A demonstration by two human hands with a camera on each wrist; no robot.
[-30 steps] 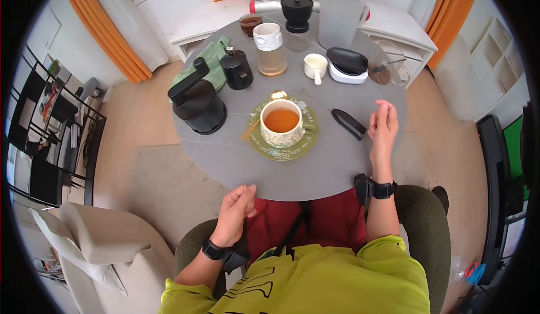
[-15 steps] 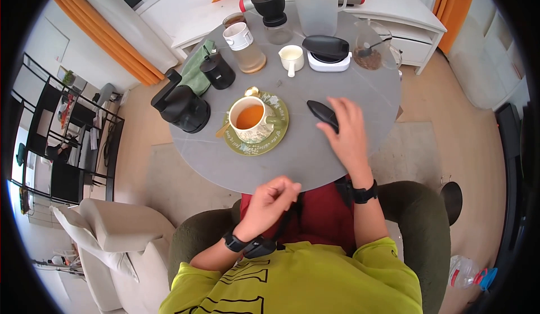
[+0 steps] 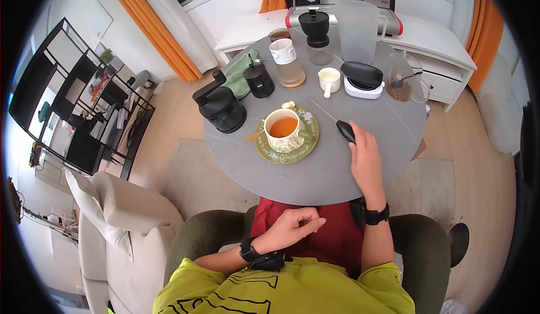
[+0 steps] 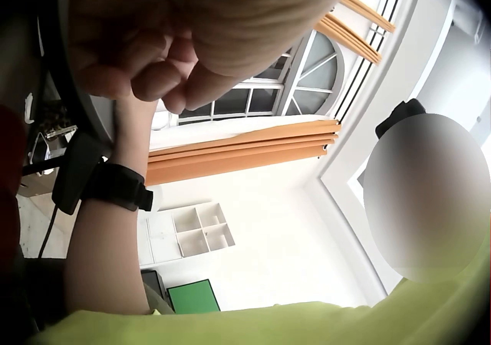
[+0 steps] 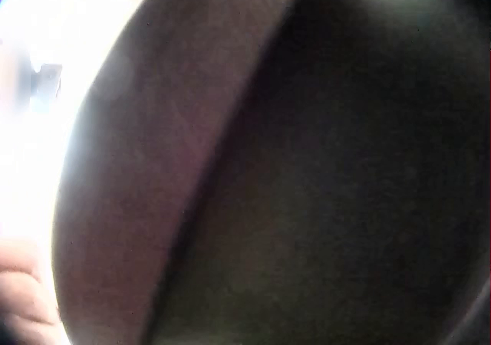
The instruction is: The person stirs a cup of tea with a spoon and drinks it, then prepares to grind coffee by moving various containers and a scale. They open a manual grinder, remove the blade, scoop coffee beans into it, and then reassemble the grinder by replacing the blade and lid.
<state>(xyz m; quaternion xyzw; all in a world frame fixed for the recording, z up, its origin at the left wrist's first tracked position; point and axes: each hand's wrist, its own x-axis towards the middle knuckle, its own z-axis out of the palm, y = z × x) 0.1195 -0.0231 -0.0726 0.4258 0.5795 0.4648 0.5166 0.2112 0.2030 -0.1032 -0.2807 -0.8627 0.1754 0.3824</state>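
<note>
On the grey round table, my right hand (image 3: pixel 367 161) pinches the near end of a black-handled tool with a thin metal rod (image 3: pixel 344 129), thumb on one side and fingers on the other. The rod points away toward the table's middle. To its left, a patterned cup (image 3: pixel 283 131) of amber liquid stands on a green saucer (image 3: pixel 289 159), with a gold spoon beside it. My left hand (image 3: pixel 291 227) hangs over the lap, fingers (image 4: pixel 157 77) loosely curled, holding nothing. In the right wrist view, only dark red and dark cloth and a few fingertips show.
At the table's left stand a black kettle (image 3: pixel 228 111), a black canister (image 3: pixel 259 80) and a green cloth (image 3: pixel 238 75). Behind the cup are a white-topped glass (image 3: pixel 289 72), small white pitcher (image 3: pixel 329 81), scale (image 3: pixel 363 92), coffee grinder (image 3: pixel 315 30), tall plastic jug (image 3: pixel 358 35) and glass pot (image 3: pixel 400 89).
My right hand has come in from the table's right edge onto the tool's handle. My left hand has moved right across the lap. The head view has shifted.
</note>
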